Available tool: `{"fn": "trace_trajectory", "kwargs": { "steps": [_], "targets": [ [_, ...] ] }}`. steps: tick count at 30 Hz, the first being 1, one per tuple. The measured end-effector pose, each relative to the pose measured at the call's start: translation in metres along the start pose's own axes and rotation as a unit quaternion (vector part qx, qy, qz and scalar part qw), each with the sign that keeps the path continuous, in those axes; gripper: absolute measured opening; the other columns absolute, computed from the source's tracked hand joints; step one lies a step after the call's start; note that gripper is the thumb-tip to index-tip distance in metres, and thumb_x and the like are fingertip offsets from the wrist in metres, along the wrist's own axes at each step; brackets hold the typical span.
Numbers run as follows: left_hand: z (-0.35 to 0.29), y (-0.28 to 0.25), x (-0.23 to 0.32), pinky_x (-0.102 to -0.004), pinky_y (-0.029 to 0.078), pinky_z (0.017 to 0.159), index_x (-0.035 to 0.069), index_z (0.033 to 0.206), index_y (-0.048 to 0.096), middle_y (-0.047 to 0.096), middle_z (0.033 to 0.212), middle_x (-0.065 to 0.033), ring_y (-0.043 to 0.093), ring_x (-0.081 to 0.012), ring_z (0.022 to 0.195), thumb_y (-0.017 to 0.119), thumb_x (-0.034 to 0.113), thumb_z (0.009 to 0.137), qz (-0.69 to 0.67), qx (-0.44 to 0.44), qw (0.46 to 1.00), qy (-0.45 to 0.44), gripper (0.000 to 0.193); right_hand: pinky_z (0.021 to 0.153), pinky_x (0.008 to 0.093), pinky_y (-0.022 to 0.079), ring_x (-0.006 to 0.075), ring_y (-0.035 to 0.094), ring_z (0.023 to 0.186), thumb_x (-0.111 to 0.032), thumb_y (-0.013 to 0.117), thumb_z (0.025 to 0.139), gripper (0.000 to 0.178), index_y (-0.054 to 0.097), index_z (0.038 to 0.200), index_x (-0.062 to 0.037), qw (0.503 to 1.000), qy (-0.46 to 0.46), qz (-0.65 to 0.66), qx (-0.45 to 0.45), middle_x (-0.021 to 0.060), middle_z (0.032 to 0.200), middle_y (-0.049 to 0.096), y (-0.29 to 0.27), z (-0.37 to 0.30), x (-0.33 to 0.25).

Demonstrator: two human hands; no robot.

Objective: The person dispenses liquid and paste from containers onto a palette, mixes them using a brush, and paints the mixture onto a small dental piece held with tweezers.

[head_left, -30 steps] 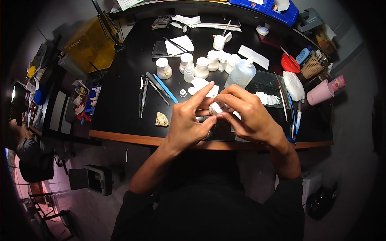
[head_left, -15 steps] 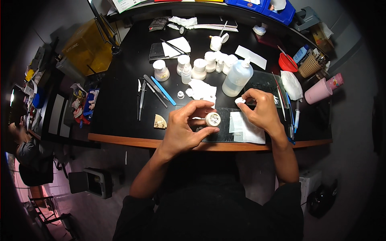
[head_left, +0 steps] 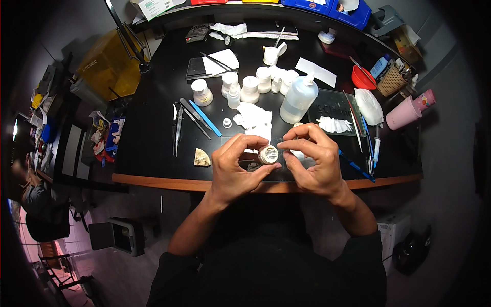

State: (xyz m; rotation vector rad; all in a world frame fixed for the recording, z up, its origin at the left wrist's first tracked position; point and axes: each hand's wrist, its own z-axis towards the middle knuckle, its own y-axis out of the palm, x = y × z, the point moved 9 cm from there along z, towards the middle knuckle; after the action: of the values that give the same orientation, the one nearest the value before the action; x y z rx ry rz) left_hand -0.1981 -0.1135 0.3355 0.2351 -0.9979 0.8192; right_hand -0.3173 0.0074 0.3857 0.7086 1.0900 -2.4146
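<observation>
My left hand (head_left: 236,166) is closed around a small white jar (head_left: 268,154), with its round mouth turned up and something shiny showing inside. Close to the jar's right side, my right hand (head_left: 314,161) has its fingers bent and parted, with nothing visible between them. A white lid-like piece (head_left: 297,124) is partly hidden behind the right fingers. Beyond the left hand lies crumpled white tissue (head_left: 258,120) with dark specks. A small white cap (head_left: 227,123) sits beside the tissue. White paper under the right hand is mostly covered.
Several white jars stand behind the hands, among them a capped jar (head_left: 202,93). A clear squeeze bottle (head_left: 299,100) holds liquid. Tweezers (head_left: 178,130) and a blue-handled tool (head_left: 205,118) lie left. Folded white strips (head_left: 335,124) rest on a glass plate at right.
My right hand has let go of the white lid, apparently left on the table, and has moved left to the jar. My left hand still holds the jar in nearly the same place.
</observation>
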Motion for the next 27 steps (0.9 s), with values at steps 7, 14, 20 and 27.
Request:
{"fn": "trace_trajectory", "kwargs": {
  "steps": [7, 14, 20, 27],
  "targets": [
    [0.0, 0.0, 0.006, -0.0297, 0.067, 0.074, 0.001, 0.11, 0.075, 0.073, 0.097, -0.009, 0.078, -0.0178, 0.086, 0.097, 0.006, 0.073, 0.025, 0.02, 0.999, 0.023, 0.043, 0.069, 0.0334, 0.053, 0.0228, 0.064, 0.082, 0.003, 0.079, 0.077, 0.021, 0.082, 0.097, -0.0009, 1.0, -0.015, 0.002, 0.011, 0.0119, 0.1, 0.071, 0.003, -0.001, -0.009],
    [-0.001, -0.003, 0.002, -0.0298, 0.066, 0.073, 0.001, 0.112, 0.074, 0.073, 0.098, -0.0101, 0.078, -0.0183, 0.087, 0.095, 0.003, 0.072, 0.027, 0.017, 0.999, 0.028, 0.045, 0.067, 0.0336, 0.052, 0.022, 0.063, 0.079, 0.002, 0.078, 0.074, 0.023, 0.082, 0.096, -0.0016, 0.999, -0.031, 0.021, 0.0, 0.0113, 0.1, 0.071, 0.005, -0.007, -0.017],
    [-0.004, 0.0, -0.001, -0.0335, 0.07, 0.089, -0.002, 0.118, 0.071, 0.071, 0.112, -0.0111, 0.077, -0.0198, 0.104, 0.096, -0.003, 0.076, 0.003, -0.013, 1.0, 0.0, 0.049, 0.065, 0.0343, 0.05, 0.0222, 0.06, 0.076, 0.002, 0.076, 0.073, 0.012, 0.077, 0.084, -0.002, 0.996, -0.068, 0.003, 0.061, 0.0119, 0.097, 0.069, -0.017, -0.002, -0.016],
    [-0.013, 0.007, -0.01, -0.041, 0.069, 0.098, -0.007, 0.123, 0.064, 0.07, 0.126, -0.02, 0.074, -0.0279, 0.119, 0.082, -0.018, 0.083, -0.223, -0.03, 0.973, -0.04, 0.045, 0.095, 0.0403, 0.057, 0.0318, 0.068, 0.117, -0.016, 0.094, 0.075, 0.082, 0.054, 0.145, -0.0011, 0.97, 0.131, -0.141, 0.147, 0.0183, 0.122, 0.068, -0.045, 0.02, 0.089]
  ]
}}
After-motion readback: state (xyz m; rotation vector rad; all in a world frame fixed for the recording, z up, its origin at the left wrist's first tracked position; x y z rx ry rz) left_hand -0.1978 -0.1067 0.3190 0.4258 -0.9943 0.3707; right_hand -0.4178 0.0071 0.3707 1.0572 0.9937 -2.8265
